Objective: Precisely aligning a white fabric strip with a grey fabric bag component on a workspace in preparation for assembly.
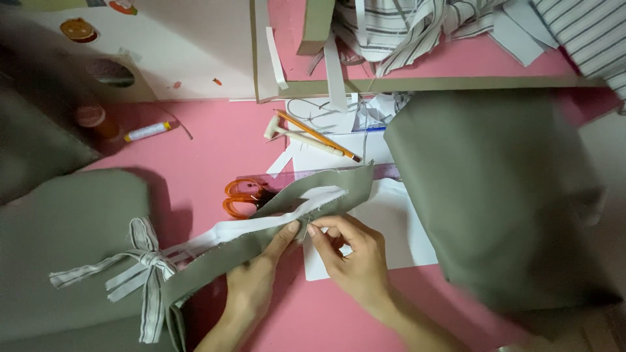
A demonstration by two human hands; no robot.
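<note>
My left hand [257, 277] and my right hand [355, 257] pinch the edge of a long olive-green fabric strip [329, 189] lined with white fabric [261, 225], fingertips almost touching at its lower edge. The strip runs diagonally from lower left to upper right over a pink surface [202, 163]. At its left end a striped ribbon bow [140, 264] lies on a folded olive cloth [65, 241]. Orange-handled scissors [241, 197] lie just above the strip, partly hidden by it.
A large olive fabric piece [495, 195] covers the right. White paper [391, 228] lies under my right hand, with a purple ruler [385, 171] above. A pencil [316, 135], a white tool [293, 135], a chalk stick [149, 132] and striped cloth [424, 26] lie farther back.
</note>
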